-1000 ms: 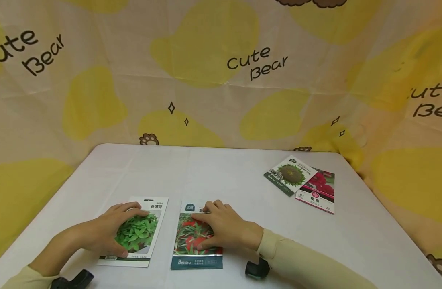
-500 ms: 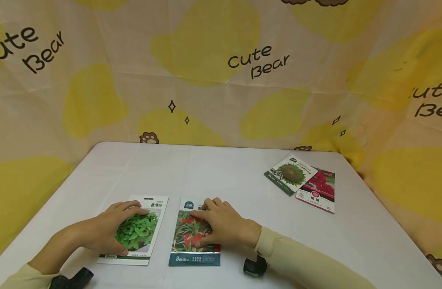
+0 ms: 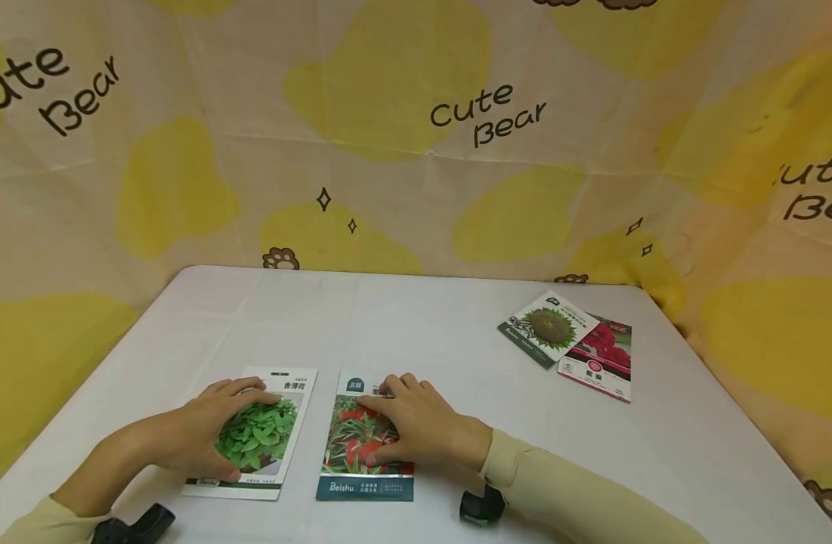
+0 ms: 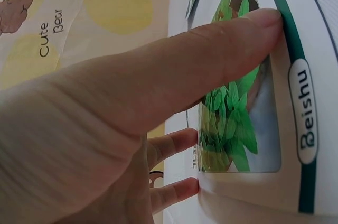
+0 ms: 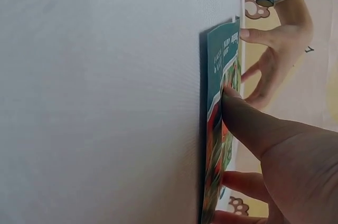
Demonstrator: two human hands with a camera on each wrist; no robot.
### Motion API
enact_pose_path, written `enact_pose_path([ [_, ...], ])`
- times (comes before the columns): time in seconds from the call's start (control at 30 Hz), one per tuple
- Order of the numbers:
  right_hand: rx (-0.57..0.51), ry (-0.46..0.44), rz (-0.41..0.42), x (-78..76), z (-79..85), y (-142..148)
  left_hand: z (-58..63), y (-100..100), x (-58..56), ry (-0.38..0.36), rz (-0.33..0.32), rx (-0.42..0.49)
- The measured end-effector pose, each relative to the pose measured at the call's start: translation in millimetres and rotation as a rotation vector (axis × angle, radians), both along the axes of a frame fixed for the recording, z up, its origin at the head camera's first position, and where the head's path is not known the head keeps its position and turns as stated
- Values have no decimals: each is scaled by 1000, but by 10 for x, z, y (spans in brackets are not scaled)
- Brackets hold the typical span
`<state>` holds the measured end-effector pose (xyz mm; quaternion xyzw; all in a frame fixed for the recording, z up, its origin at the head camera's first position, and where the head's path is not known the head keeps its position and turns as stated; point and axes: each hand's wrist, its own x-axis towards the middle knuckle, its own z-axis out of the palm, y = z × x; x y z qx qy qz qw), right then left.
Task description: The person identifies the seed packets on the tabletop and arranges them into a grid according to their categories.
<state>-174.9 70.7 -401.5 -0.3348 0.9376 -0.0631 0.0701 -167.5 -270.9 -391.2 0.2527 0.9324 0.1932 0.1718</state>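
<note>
My left hand (image 3: 194, 434) rests on a white seed packet with green leaves (image 3: 262, 438), at the front left of the table. The left wrist view shows its thumb (image 4: 200, 52) lying straight across the packet's face, with other fingertips near the far edge. Beside it, to the right, lies a seed packet with red fruits or flowers (image 3: 351, 434) and a dark teal band. My right hand (image 3: 429, 427) rests on that packet's right half, thumb and forefinger spread over the picture. In the right wrist view, the thumb touches the packet's face (image 5: 215, 60) and the packet lies against the white cloth.
At the back right, a sunflower seed packet (image 3: 550, 329) overlaps a pink-red flower packet (image 3: 599, 370). White cloth covers the table (image 3: 450, 325). A yellow printed curtain (image 3: 388, 91) hangs behind it. Black wrist cameras, such as the one on the right (image 3: 482, 505), sit low by both wrists.
My right hand and the red packet have slid slightly left, toward the green packet. My left hand stays on its packet. The head view has tilted a little.
</note>
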Motion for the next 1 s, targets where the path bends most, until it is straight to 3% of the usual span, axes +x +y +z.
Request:
enact_pose_path([
  [1.0,9,7,-4,11,60,-3,-9,-19,-4,12,-17,16],
])
